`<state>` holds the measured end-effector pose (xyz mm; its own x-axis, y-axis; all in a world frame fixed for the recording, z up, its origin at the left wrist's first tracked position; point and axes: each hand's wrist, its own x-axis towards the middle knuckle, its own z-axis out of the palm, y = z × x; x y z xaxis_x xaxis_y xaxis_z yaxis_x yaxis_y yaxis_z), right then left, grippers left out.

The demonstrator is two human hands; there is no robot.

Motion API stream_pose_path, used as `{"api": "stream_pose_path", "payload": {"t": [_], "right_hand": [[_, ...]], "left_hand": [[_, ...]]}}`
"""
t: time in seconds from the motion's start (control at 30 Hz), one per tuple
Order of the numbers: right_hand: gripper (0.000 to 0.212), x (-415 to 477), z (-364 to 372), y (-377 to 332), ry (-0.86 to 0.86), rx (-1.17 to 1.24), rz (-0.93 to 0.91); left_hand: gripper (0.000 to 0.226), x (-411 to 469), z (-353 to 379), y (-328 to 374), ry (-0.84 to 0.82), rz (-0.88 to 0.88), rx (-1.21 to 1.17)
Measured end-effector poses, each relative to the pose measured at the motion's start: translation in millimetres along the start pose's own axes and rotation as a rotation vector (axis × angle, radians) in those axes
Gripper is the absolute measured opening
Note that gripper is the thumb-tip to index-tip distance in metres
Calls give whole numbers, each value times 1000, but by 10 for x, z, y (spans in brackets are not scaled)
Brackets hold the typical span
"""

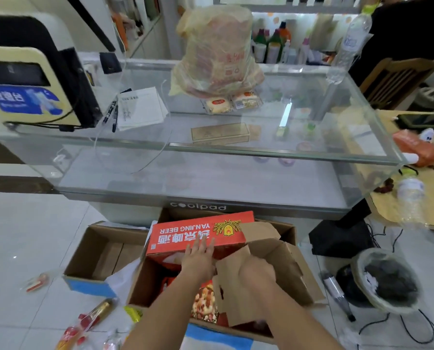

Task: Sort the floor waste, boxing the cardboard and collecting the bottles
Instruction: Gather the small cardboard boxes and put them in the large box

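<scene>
Floor point(21, 236): left hand point(199, 258) flat on carton point(185, 236), right hand point(257, 272) grips cardboard point(237, 306).

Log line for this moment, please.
phase: boxing cardboard | left hand flat on red beer carton | right hand grips brown cardboard | bottles on floor

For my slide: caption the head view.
Left hand flat on red beer carton; right hand grips folded cardboard over box.
</scene>
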<state>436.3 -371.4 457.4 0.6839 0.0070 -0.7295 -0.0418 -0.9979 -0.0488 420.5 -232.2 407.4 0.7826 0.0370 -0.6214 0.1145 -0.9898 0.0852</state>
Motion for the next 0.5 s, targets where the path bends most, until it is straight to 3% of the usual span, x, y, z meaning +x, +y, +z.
{"api": "stream_pose_path", "payload": {"t": [0.07, 0.17, 0.3, 0.5], "right_hand": [[42, -101, -147, -228, 92, -14, -137], [72, -202, -111, -549, 228, -133, -423], [78, -354, 53, -1014, 161, -276, -605], [82, -772, 481, -1525, 106, -437, -803]], "left_hand": [[83, -129, -111, -181, -8, -100, -123], [82, -404, -196, -522, 54, -211, -188], [80, -971, -147, -1022, 152, -376, -241], [77, -1846, 298, -1675, 140, -596, -252]]}}
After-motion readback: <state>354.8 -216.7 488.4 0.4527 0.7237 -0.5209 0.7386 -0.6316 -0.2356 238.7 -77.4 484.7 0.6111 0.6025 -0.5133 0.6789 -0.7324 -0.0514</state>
